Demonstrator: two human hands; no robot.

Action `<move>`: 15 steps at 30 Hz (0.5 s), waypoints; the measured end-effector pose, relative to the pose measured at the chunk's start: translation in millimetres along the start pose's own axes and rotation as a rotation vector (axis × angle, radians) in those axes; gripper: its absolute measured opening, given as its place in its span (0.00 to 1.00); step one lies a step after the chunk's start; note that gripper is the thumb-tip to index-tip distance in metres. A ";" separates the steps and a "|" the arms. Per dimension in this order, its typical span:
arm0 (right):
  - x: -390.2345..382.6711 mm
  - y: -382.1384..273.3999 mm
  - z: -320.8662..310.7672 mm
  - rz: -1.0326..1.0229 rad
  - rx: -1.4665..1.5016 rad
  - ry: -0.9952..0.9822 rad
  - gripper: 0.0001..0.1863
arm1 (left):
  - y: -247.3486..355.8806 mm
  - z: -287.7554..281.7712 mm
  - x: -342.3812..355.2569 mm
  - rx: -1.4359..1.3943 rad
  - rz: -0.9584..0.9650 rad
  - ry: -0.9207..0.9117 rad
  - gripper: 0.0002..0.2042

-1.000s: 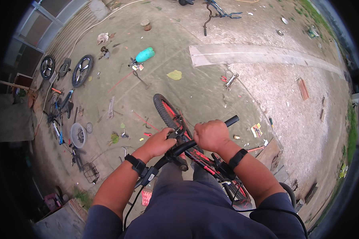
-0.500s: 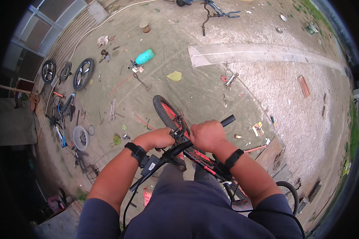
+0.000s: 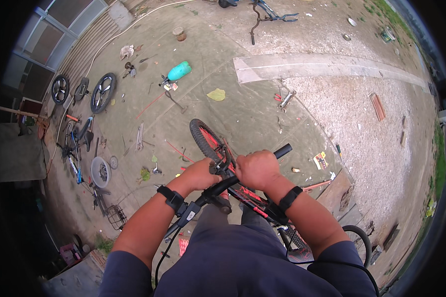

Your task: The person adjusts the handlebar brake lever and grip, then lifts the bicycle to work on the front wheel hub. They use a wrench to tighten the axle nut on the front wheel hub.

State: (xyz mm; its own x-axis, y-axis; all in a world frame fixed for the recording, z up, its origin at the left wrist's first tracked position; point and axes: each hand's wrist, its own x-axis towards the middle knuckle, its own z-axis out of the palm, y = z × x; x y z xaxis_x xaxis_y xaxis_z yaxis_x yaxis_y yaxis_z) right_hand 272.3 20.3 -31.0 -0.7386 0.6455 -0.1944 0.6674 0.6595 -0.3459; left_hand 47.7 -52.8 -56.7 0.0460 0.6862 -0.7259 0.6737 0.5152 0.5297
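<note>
1. The right hand (image 3: 256,169) has its fingers curled shut around the black handlebar (image 3: 243,175), just inside the bare grip end to the right.
2. The left hand (image 3: 201,174) has slid back along the bar toward the stem since a moment ago, its fingers closed there; the work looks centred on the stem.
3. The red-and-black bicycle (image 3: 233,183) stands under the person, its front tyre (image 3: 203,137) pointing far-left.
4. Containers: a wire basket (image 3: 115,217) near-left looks empty; a teal bottle (image 3: 178,71) lies far off, contents hidden.
</note>
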 end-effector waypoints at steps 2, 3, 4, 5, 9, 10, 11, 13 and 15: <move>0.5 0.2 0.1 -0.008 -0.004 0.007 0.15 | -3.2 0.7 -1.2 -0.003 0.014 0.020 0.36; 0.5 0.6 0.1 -0.010 -0.007 0.011 0.15 | -3.7 0.9 -1.7 -0.004 0.023 0.029 0.36; 0.4 1.0 0.9 -0.009 -0.008 0.012 0.15 | -5.8 2.5 -1.2 -0.009 0.041 0.043 0.35; 0.6 1.4 2.3 -0.011 -0.008 0.014 0.15 | -8.2 4.6 -0.8 -0.014 0.057 0.058 0.35; 0.5 1.4 3.3 -0.011 -0.015 0.027 0.14 | -7.8 5.8 -4.8 -0.064 0.058 0.076 0.34; 0.3 2.3 6.3 -0.027 -0.022 0.071 0.13 | -7.7 6.4 -5.5 -0.063 0.076 0.097 0.33; -0.1 4.0 11.3 -0.043 -0.030 0.115 0.11 | -7.5 7.3 -6.6 -0.063 0.094 0.118 0.32; -0.4 5.0 13.8 -0.061 -0.036 0.158 0.10 | -4.1 7.0 -9.9 -0.053 0.109 0.150 0.31; -0.6 6.2 14.6 -0.058 -0.035 0.151 0.10 | 5.8 4.2 -15.7 -0.037 0.102 0.166 0.31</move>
State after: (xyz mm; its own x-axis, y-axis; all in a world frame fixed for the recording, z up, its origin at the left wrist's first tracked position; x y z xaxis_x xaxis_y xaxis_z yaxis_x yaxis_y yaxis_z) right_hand 275.5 18.4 -46.5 -0.7548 0.6551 -0.0340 0.6292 0.7084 -0.3199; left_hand 54.0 -62.7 -44.0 -0.0113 0.8097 -0.5868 0.6444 0.4546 0.6149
